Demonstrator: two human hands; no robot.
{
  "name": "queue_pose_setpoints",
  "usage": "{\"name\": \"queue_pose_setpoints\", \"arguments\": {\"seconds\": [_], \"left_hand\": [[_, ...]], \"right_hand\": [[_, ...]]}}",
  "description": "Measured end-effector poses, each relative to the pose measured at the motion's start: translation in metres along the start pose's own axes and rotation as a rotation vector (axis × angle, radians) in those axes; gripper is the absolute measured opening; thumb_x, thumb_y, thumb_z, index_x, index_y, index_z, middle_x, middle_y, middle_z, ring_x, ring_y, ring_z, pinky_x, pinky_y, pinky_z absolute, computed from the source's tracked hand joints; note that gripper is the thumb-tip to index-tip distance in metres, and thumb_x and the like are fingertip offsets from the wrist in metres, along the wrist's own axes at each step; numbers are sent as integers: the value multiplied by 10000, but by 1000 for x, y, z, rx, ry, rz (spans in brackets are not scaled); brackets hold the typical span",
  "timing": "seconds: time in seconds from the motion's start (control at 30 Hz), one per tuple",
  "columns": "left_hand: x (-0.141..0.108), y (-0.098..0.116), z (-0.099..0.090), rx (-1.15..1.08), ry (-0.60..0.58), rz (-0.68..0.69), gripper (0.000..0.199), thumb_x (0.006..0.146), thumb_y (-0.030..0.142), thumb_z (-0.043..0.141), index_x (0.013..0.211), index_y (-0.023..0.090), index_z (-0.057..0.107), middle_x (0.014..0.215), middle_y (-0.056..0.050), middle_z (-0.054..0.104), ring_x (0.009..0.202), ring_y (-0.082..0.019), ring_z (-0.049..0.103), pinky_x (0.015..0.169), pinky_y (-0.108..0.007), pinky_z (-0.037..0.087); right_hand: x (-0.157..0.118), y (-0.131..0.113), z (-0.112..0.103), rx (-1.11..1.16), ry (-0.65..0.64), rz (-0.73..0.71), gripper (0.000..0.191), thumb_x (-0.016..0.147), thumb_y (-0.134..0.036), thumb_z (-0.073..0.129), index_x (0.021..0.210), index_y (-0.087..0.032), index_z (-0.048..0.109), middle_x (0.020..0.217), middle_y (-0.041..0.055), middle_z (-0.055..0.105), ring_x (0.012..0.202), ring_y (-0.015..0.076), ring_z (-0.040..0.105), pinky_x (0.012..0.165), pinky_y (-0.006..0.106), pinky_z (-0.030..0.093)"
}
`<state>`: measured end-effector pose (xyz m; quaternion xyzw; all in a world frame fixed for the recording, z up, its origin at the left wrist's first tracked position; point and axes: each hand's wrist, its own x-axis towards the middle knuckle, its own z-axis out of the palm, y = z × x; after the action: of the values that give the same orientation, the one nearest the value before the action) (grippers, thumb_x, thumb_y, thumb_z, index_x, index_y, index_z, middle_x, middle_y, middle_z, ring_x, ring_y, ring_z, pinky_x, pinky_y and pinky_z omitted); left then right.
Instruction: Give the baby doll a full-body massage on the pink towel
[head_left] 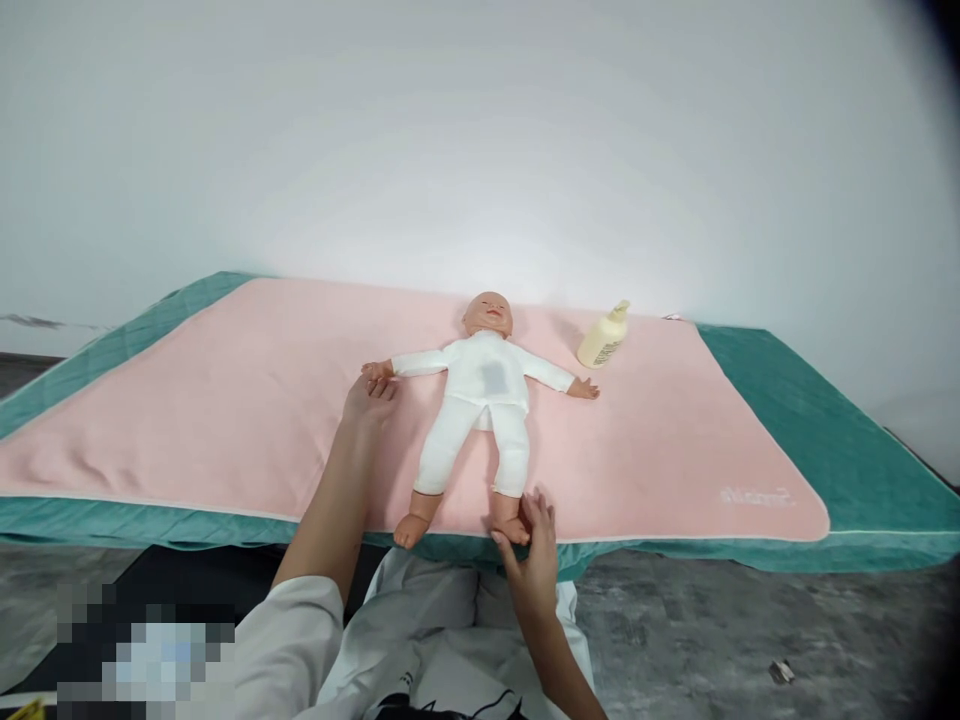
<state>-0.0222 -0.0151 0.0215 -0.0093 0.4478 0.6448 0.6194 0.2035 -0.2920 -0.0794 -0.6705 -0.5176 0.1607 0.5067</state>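
A baby doll (487,375) in white clothes lies on its back on a pink mat (225,400), arms spread and bare feet at the mat's near edge. My left hand (370,396) is at the doll's hand on the left side, its fingers bent beneath the small hand; the hold itself is partly hidden. Beside the doll's foot on the right side, my right hand (534,540) has its thumb and fingers apart around the foot, touching or very near it. Right of the doll's head, a pale yellow pump bottle (602,338) rests tilted in view on the mat.
Green quilted bedding (810,400) shows beneath the mat at both sides and along the near edge. A white wall (450,150) stands behind. A small object (781,672) lies on the grey floor at the lower right.
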Motion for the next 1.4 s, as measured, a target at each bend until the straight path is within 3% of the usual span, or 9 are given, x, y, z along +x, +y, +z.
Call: {"name": "queue_pose_setpoints", "arguments": {"seconds": [0.17,0.33,0.57,0.73,0.9,1.03,1.27,1.4], "left_hand": [[12,-1,7,-1,64,51,56,874,152,611,882,186,567,848,-46,622,794,-119,648,724,-222,578],[18,-9,10,0,51,130,71,859,116,632,846,176,596,861,-54,659,874,-139,673,750,-218,575],[26,-10,7,8,51,196,55,855,164,658,838,183,609,931,-61,675,927,-151,681,798,-256,570],[17,-8,11,70,-63,348,122,841,233,681,952,233,632,1060,-41,667,918,-125,689,832,-261,547],[-5,-16,31,83,-163,655,211,789,225,724,984,187,654,1062,-66,673,1001,-139,666,946,-281,510],[-16,-25,49,159,-244,748,307,754,268,754,1021,153,659,1030,-93,684,990,-178,669,941,-341,524],[-34,-40,67,426,-483,870,377,709,245,770,1062,144,687,1041,-96,710,969,-198,681,947,-367,520],[-45,-50,66,745,-622,1014,341,733,269,759,1066,207,712,1038,-58,723,1002,-216,672,999,-388,482]], "right_hand": [[0,-7,-8,121,33,206,550,785,-414,686,1282,-219,554,1250,125,643,1171,308,611,953,489,525],[11,-9,-28,241,120,297,582,769,-394,695,1293,-217,512,1291,135,599,1185,277,598,958,447,530],[22,-5,-34,346,278,262,574,783,-364,669,1300,-223,462,1334,157,547,1191,269,592,929,444,542],[30,-17,-35,306,390,142,503,832,-328,624,1299,-233,462,1310,155,555,1163,266,606,925,474,544],[56,-32,-43,282,385,-34,475,855,-301,591,1310,-242,469,1311,145,553,1207,279,582,954,506,528],[80,-45,-43,288,366,-135,454,869,-283,577,1310,-249,475,1324,131,547,1229,270,568,965,495,527],[116,-62,-33,280,275,-195,462,882,-298,573,1327,-248,461,1340,133,534,1224,245,569,959,451,541],[132,-69,-26,228,251,-227,462,893,-323,553,1337,-244,451,1330,132,538,1236,239,557,960,437,542]]}}
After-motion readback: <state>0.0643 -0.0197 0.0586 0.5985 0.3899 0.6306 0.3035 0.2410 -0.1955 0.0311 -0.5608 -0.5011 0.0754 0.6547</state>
